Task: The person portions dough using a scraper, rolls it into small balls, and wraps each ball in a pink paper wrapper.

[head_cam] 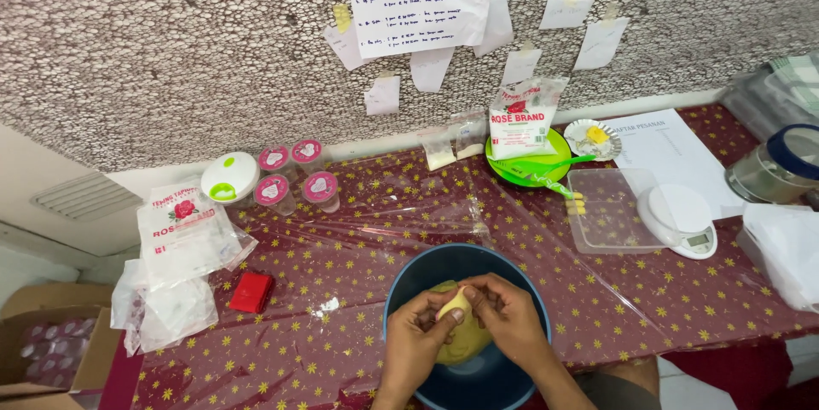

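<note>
While my left hand (418,329) and right hand (510,316) meet above the dark blue bowl (401,290), both grips pinch one small dough piece (454,302). More dough (465,342) (yellowish) lies inside, on the counter (341,239).

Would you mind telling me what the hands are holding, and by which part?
Both hands, left hand and right hand, pinch a small piece of yellow dough between their fingertips, above the dark blue bowl.
</note>
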